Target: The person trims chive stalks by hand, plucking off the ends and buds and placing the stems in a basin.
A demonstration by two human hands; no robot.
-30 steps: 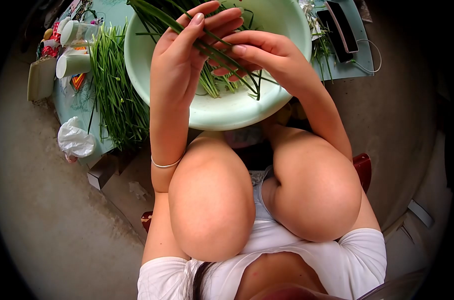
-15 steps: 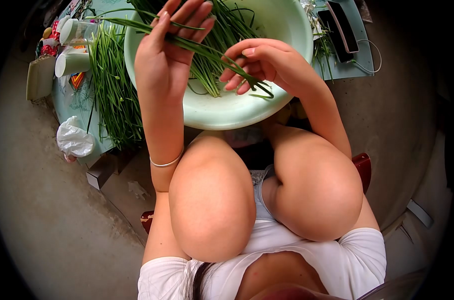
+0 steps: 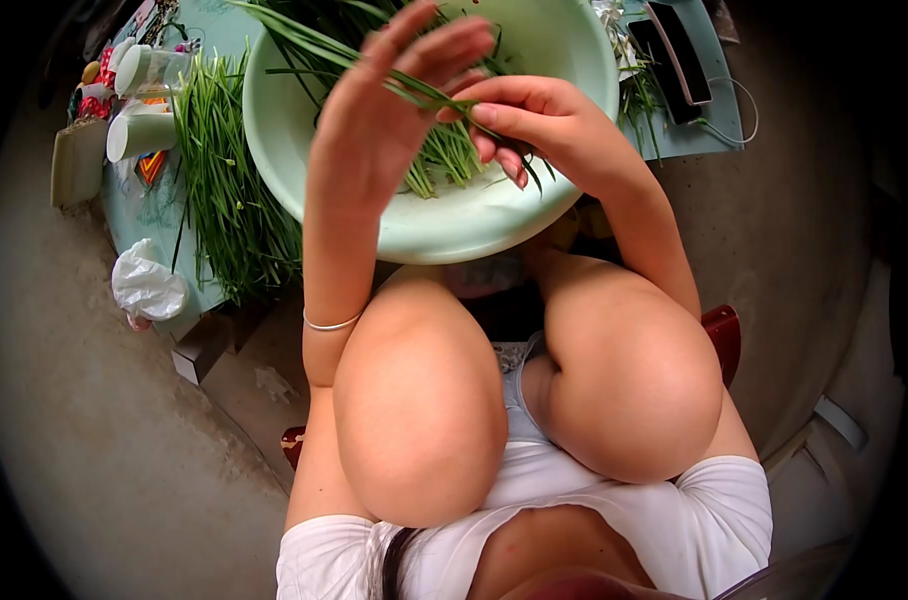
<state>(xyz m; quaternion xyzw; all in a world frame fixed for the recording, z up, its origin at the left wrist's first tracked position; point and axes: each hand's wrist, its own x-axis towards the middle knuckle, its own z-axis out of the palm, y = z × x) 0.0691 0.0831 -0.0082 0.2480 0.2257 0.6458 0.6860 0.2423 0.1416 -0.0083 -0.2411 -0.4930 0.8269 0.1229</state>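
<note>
Over a pale green basin (image 3: 452,238), my right hand (image 3: 549,122) pinches a few long chives (image 3: 299,35) between thumb and fingertips near one end. The strands run up and left across my left hand (image 3: 374,130). That hand is raised with its fingers stretched out and slightly blurred; whether the strands pass between or behind its fingers is hard to see. A bunch of chives (image 3: 446,165) lies inside the basin, partly hidden by both hands. To the left, a big pile of chives (image 3: 232,195) rests on the table.
Two pale cups (image 3: 142,132) lie on their sides at the table's left, near a crumpled white plastic bag (image 3: 149,285). On the right stand a phone (image 3: 674,60) with a white cable (image 3: 749,135) and some scattered green bits (image 3: 642,100). My knees are below the basin.
My left hand has shifted right, closer to my right hand. My right fingers, looser before, now pinch the chives, whose ends have moved left and up.
</note>
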